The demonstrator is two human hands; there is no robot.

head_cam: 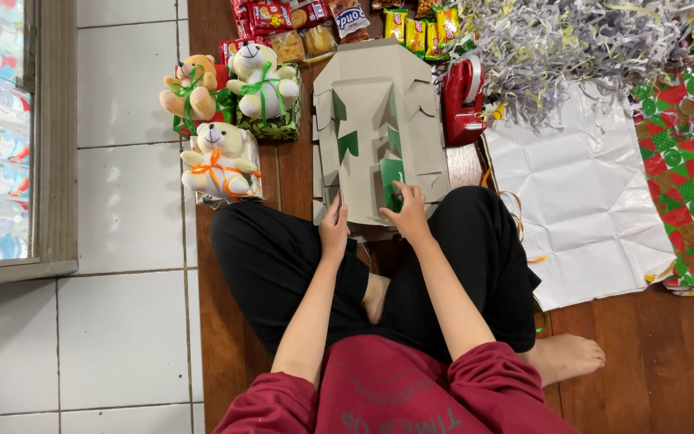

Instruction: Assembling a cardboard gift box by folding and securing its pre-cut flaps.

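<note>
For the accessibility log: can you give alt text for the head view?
Seated cross-legged on a wooden floor, a person holds a flat grey cardboard box blank with the left hand and right hand. Three teddy bears sit to the left; a red tape dispenser, shredded paper and white paper lie to the right.

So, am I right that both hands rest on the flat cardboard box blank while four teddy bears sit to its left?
Not quite: the head view shows three teddy bears, not four. Both the left hand and right hand do rest on the flat cardboard box blank.
</note>
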